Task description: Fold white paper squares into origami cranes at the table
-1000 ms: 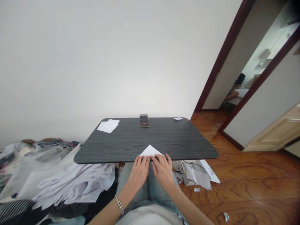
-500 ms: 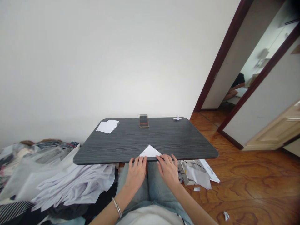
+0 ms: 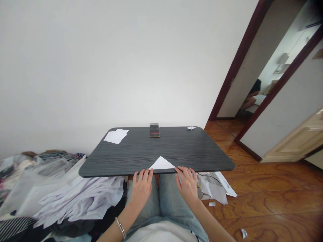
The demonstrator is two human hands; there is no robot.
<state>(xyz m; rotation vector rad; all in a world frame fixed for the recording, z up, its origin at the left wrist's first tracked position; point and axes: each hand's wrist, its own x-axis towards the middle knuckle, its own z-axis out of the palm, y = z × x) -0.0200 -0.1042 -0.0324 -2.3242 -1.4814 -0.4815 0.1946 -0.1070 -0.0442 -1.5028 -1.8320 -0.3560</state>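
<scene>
A white sheet of paper folded into a triangle lies at the near edge of the dark tabletop, its point facing away from me. My left hand rests at its left corner, fingertips on the table edge, fingers stretched out. At the right corner my right hand touches the paper's end with its fingertips, fingers also extended and slightly spread. Neither hand grips anything. A silver bangle circles my left wrist.
White paper sheets lie at the table's back left. A phone stands at the back middle, and a small folded paper piece at the back right. Piled clothes are on the left. Beyond the doorway a person sits.
Both hands have slid apart along the folded edge, my left hand to the left and my right hand to the right. More of the paper triangle shows between them.
</scene>
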